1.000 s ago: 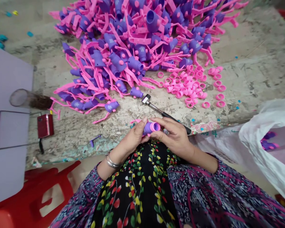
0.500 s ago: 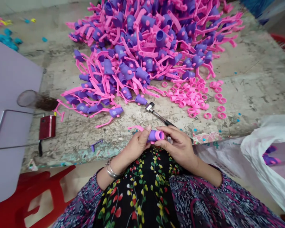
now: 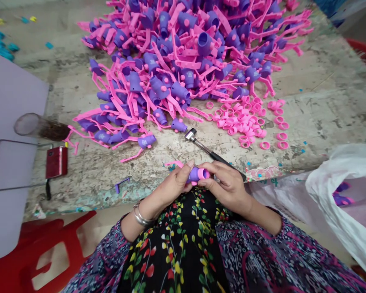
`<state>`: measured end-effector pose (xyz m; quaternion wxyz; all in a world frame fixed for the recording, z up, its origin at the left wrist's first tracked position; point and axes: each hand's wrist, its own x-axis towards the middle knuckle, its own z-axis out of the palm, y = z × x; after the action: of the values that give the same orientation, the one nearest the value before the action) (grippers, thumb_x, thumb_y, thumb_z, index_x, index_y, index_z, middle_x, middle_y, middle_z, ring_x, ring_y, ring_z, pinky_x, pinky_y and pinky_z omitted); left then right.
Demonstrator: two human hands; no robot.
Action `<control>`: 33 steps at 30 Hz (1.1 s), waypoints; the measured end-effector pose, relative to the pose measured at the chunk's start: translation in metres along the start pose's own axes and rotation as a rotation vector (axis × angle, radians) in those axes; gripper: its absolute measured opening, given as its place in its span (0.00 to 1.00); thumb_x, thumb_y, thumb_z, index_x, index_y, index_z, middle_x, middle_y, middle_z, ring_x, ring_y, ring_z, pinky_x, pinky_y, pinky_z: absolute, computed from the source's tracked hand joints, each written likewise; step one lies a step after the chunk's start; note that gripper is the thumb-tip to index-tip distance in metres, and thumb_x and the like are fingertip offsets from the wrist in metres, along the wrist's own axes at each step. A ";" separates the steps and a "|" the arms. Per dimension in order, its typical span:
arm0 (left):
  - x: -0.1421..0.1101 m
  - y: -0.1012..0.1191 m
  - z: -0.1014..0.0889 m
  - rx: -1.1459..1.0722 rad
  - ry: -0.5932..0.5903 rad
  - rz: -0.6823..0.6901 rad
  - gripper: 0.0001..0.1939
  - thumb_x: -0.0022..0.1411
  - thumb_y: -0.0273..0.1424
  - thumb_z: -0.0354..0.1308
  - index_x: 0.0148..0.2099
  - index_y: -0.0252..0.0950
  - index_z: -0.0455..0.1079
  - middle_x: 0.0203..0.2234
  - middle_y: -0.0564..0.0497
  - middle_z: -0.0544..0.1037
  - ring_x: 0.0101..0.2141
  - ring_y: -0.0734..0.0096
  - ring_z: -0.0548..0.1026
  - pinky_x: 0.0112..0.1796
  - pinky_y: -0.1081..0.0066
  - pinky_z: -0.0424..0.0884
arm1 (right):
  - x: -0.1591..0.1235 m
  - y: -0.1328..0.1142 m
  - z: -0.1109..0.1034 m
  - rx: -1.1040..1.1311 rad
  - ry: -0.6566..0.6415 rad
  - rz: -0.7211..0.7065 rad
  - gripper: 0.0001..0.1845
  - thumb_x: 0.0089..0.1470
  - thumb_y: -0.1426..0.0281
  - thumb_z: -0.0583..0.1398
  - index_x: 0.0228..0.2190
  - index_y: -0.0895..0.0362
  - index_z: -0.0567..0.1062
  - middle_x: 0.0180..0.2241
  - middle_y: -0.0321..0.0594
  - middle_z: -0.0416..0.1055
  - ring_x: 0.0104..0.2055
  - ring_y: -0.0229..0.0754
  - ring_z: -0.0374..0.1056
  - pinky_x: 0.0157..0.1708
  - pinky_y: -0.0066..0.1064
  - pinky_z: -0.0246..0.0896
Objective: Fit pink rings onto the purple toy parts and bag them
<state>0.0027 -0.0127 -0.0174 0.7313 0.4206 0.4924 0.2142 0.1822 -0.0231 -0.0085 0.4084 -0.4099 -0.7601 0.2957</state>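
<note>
My left hand (image 3: 177, 181) is closed around a purple plastic toy body (image 3: 194, 175) with a pink arm (image 3: 174, 163) sticking out to the left. A pink ring (image 3: 205, 173) sits around the body's right end, its opening turned to the right. The thumb and fingers of my right hand (image 3: 228, 185) pinch this ring; how far it is seated I cannot tell. Just beyond my hands lies a small hammer (image 3: 205, 148) with a black handle. Farther back is a pile of similar purple bodies with pink arms (image 3: 179, 91), and loose pink rings (image 3: 242, 122) lie to its right.
A white plastic bag (image 3: 326, 179) with purple pieces inside hangs open at the right. On the left are a glass (image 3: 29, 124) lying on its side, a dark red box (image 3: 56, 161) and a purple bracket-like piece (image 3: 121, 185). A red chair (image 3: 76, 240) stands below the table edge.
The view has shifted slightly, so the table and its things appear a little farther left. Both hands keep their hold on the toy body and ring.
</note>
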 end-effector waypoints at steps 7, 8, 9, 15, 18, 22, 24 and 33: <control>0.002 -0.003 0.001 -0.049 0.015 -0.030 0.28 0.64 0.56 0.47 0.26 0.37 0.57 0.17 0.59 0.56 0.19 0.79 0.51 0.22 0.75 0.48 | 0.001 0.003 0.001 -0.023 -0.006 -0.030 0.10 0.64 0.66 0.59 0.43 0.58 0.74 0.32 0.41 0.75 0.34 0.41 0.71 0.35 0.32 0.66; 0.002 -0.003 0.002 -0.050 0.028 -0.028 0.28 0.64 0.56 0.47 0.26 0.37 0.58 0.17 0.59 0.56 0.19 0.79 0.51 0.22 0.75 0.48 | 0.001 0.003 0.001 -0.025 -0.006 -0.030 0.09 0.64 0.66 0.58 0.42 0.58 0.74 0.32 0.41 0.75 0.33 0.41 0.71 0.35 0.32 0.66; 0.002 -0.002 0.003 -0.045 0.044 -0.023 0.28 0.64 0.56 0.46 0.27 0.37 0.58 0.17 0.59 0.56 0.19 0.79 0.51 0.22 0.75 0.49 | 0.002 0.003 0.001 -0.029 -0.001 -0.026 0.08 0.64 0.66 0.58 0.41 0.57 0.74 0.32 0.40 0.75 0.33 0.41 0.70 0.34 0.31 0.65; 0.002 0.004 0.010 0.274 0.205 0.132 0.27 0.67 0.53 0.41 0.28 0.37 0.61 0.20 0.55 0.63 0.24 0.72 0.60 0.28 0.71 0.57 | 0.006 0.002 0.006 -0.216 0.079 -0.004 0.16 0.66 0.60 0.52 0.43 0.57 0.73 0.34 0.44 0.76 0.34 0.43 0.72 0.34 0.34 0.66; 0.002 0.004 0.012 0.484 0.348 0.244 0.24 0.68 0.51 0.43 0.29 0.38 0.62 0.21 0.54 0.66 0.26 0.69 0.62 0.30 0.70 0.57 | 0.011 0.006 0.012 -0.402 0.140 -0.002 0.15 0.67 0.66 0.49 0.43 0.58 0.74 0.32 0.44 0.78 0.32 0.43 0.73 0.33 0.33 0.66; 0.002 0.006 0.014 0.457 0.313 0.230 0.26 0.68 0.50 0.41 0.26 0.38 0.60 0.18 0.55 0.63 0.23 0.70 0.61 0.28 0.70 0.55 | 0.013 0.017 0.016 -0.462 0.198 -0.167 0.16 0.65 0.70 0.51 0.49 0.59 0.72 0.30 0.43 0.79 0.28 0.43 0.73 0.32 0.33 0.65; 0.002 0.007 0.015 0.384 0.227 0.188 0.28 0.67 0.52 0.39 0.23 0.39 0.57 0.16 0.55 0.60 0.22 0.71 0.59 0.26 0.70 0.54 | 0.011 0.021 0.016 -0.420 0.176 -0.221 0.19 0.63 0.71 0.51 0.54 0.58 0.70 0.31 0.42 0.79 0.27 0.43 0.72 0.32 0.34 0.66; 0.007 -0.005 0.004 0.164 0.012 0.029 0.31 0.63 0.59 0.40 0.22 0.38 0.54 0.14 0.57 0.56 0.18 0.76 0.52 0.22 0.71 0.49 | 0.010 0.020 0.015 -0.384 0.132 -0.322 0.24 0.61 0.73 0.50 0.58 0.58 0.66 0.33 0.40 0.80 0.26 0.41 0.72 0.32 0.34 0.66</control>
<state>0.0093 -0.0120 -0.0248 0.6884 0.4847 0.5065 0.1861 0.1738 -0.0062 -0.0279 0.4134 -0.3720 -0.8296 0.0499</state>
